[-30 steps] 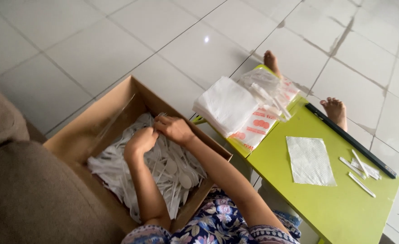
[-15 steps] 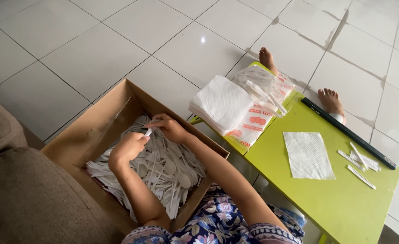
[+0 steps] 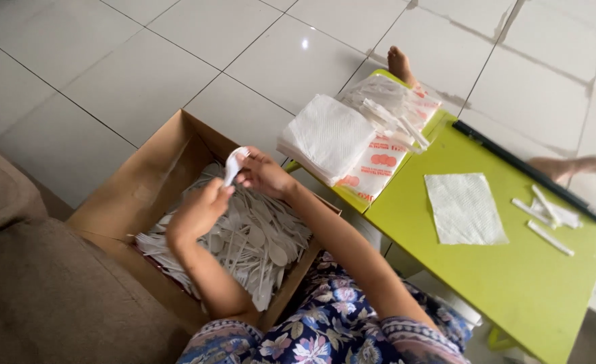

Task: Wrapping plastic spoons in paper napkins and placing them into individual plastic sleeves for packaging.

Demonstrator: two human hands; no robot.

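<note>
Head view: both hands lifted above the box, holding a white spoon.

Left hand [image 3: 200, 210] and right hand [image 3: 265, 176] have risen since a second ago, both pinching what looks like one plastic spoon [image 3: 233, 164]; below them, the cardboard box [image 3: 146, 168] holds more spoons.

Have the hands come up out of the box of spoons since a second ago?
Yes. Both hands, left hand and right hand, have risen from the spoon pile toward the far rim of the cardboard box, holding a white spoon.
</note>
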